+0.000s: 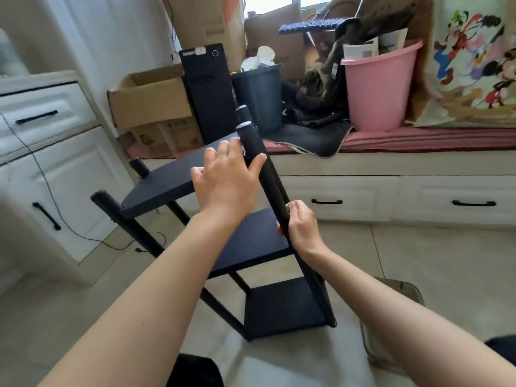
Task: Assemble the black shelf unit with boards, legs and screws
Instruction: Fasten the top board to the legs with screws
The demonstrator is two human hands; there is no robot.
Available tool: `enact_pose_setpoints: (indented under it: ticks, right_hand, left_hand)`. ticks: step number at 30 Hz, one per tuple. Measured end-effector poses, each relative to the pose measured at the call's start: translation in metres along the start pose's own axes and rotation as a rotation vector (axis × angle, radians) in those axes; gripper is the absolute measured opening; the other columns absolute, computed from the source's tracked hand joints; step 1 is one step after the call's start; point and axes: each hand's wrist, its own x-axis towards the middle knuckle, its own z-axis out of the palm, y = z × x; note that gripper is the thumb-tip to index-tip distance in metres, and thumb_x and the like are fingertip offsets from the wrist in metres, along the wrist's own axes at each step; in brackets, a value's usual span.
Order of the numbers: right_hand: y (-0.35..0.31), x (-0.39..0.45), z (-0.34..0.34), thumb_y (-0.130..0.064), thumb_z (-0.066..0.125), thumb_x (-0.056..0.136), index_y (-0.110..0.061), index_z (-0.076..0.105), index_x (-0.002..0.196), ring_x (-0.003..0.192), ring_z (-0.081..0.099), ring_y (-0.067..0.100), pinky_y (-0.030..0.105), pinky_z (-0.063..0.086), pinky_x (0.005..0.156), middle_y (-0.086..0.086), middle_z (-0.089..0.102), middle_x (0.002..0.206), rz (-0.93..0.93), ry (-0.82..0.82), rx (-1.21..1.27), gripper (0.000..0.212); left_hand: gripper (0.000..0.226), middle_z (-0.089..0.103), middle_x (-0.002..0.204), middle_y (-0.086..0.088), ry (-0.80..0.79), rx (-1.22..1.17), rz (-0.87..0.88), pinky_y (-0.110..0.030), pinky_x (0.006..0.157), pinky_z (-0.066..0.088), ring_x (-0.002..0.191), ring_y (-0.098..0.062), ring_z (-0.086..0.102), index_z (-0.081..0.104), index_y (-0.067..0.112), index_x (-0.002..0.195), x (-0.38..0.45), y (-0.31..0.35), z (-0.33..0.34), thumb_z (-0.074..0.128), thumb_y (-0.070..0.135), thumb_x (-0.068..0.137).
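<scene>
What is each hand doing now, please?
Left hand: open, fingers and thumb resting against the upper leg.
Right hand: gripping the same leg lower down.

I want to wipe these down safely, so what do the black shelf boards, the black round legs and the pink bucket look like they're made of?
Black flat shelf boards: probably laminated or painted wood board; matte, even surface, thin square edges. Black round legs: smooth tubes with a dull sheen, metal or plastic, cannot tell which. Pink round bucket: plastic, judging by its uniform colour, soft gloss and moulded rolled rim.
</scene>
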Motion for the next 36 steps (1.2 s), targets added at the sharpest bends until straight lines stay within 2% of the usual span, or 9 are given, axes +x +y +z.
enact_pose_setpoints:
  ticks: [5, 13, 17, 21, 24, 28, 30, 34, 36]
  right_hand:
    - [-0.016, 0.011, 0.037, -0.016, 0.031, 0.105, -0.011, 0.052, 0.084, 0.049, 0.058, -0.001, 0.012, 0.043, 0.048, 0.012, 0.063, 0.074, -0.060, -0.139, -0.023, 0.030]
    - [-0.034, 0.011, 0.094, -0.019, 0.032, 0.106, -0.016, 0.052, 0.086, 0.068, 0.063, 0.012, 0.016, 0.050, 0.055, 0.011, 0.063, 0.082, -0.125, -0.296, -0.108, 0.028]
    - [-0.039, 0.003, 0.120, -0.017, 0.032, 0.106, -0.016, 0.050, 0.083, 0.069, 0.063, 0.016, 0.013, 0.048, 0.053, 0.012, 0.062, 0.082, -0.145, -0.367, -0.136, 0.030]
    - [-0.032, 0.000, 0.142, -0.017, 0.033, 0.106, -0.015, 0.051, 0.081, 0.069, 0.065, 0.019, 0.017, 0.051, 0.052, 0.007, 0.059, 0.079, -0.130, -0.425, -0.164, 0.031]
    - [-0.017, -0.003, 0.153, -0.019, 0.033, 0.106, -0.011, 0.053, 0.085, 0.073, 0.062, 0.020, 0.033, 0.059, 0.065, 0.003, 0.056, 0.078, -0.114, -0.453, -0.213, 0.030]
    - [0.011, -0.004, 0.160, -0.021, 0.035, 0.106, -0.002, 0.054, 0.089, 0.075, 0.054, 0.013, 0.020, 0.055, 0.054, 0.003, 0.053, 0.082, -0.050, -0.475, -0.213, 0.031]
    - [0.023, -0.002, 0.159, -0.021, 0.036, 0.106, -0.007, 0.055, 0.086, 0.077, 0.056, 0.014, 0.018, 0.054, 0.053, 0.004, 0.055, 0.084, -0.039, -0.499, -0.244, 0.031]
    - [0.046, 0.003, 0.158, -0.021, 0.034, 0.106, -0.016, 0.055, 0.085, 0.077, 0.062, 0.016, 0.023, 0.058, 0.061, 0.009, 0.059, 0.090, -0.045, -0.531, -0.340, 0.030]
    - [0.057, 0.004, 0.157, -0.022, 0.033, 0.106, -0.017, 0.055, 0.087, 0.083, 0.064, 0.021, 0.030, 0.060, 0.069, 0.011, 0.061, 0.093, -0.052, -0.546, -0.399, 0.029]
  left_hand:
    - [0.047, 0.055, 0.135, 0.002, 0.032, -0.067, -0.140, -0.049, 0.098, 0.034, 0.130, -0.026, 0.043, 0.053, 0.020, 0.130, 0.009, -0.050, -0.023, 0.041, 0.057, 0.102]
    - [0.027, 0.052, 0.107, 0.010, 0.165, -0.287, -0.329, -0.052, 0.099, 0.042, 0.120, -0.026, 0.047, 0.054, 0.027, 0.107, -0.015, -0.127, -0.045, 0.049, 0.053, 0.101]
    - [0.023, 0.067, 0.112, 0.008, 0.173, -0.530, -0.425, -0.042, 0.098, 0.048, 0.117, -0.021, 0.057, 0.061, 0.030, 0.112, -0.034, -0.170, -0.049, 0.060, 0.048, 0.098]
    - [0.021, 0.075, 0.086, 0.013, 0.129, -0.753, -0.575, -0.022, 0.075, 0.049, 0.088, -0.007, 0.070, 0.070, 0.027, 0.096, -0.054, -0.219, -0.051, 0.078, 0.043, 0.085]
    - [0.023, 0.076, 0.082, 0.013, 0.063, -0.854, -0.685, -0.029, 0.075, 0.053, 0.081, -0.008, 0.073, 0.073, 0.025, 0.093, -0.077, -0.250, -0.037, 0.085, 0.037, 0.078]
    - [0.026, 0.076, 0.082, 0.014, 0.003, -0.920, -0.830, -0.032, 0.075, 0.049, 0.089, -0.007, 0.065, 0.073, 0.025, 0.096, -0.106, -0.270, -0.003, 0.085, 0.036, 0.075]
    - [0.029, 0.076, 0.090, 0.011, 0.003, -0.946, -0.877, -0.033, 0.075, 0.047, 0.091, -0.005, 0.064, 0.073, 0.024, 0.099, -0.116, -0.276, 0.015, 0.085, 0.037, 0.075]
    - [0.031, 0.077, 0.087, 0.014, -0.019, -0.981, -0.914, -0.028, 0.072, 0.044, 0.085, 0.001, 0.069, 0.073, 0.022, 0.098, -0.131, -0.288, 0.048, 0.084, 0.038, 0.074]
    - [0.031, 0.077, 0.087, 0.018, -0.047, -1.000, -0.945, -0.031, 0.079, 0.046, 0.091, -0.001, 0.068, 0.073, 0.023, 0.098, -0.138, -0.293, 0.064, 0.084, 0.039, 0.074]
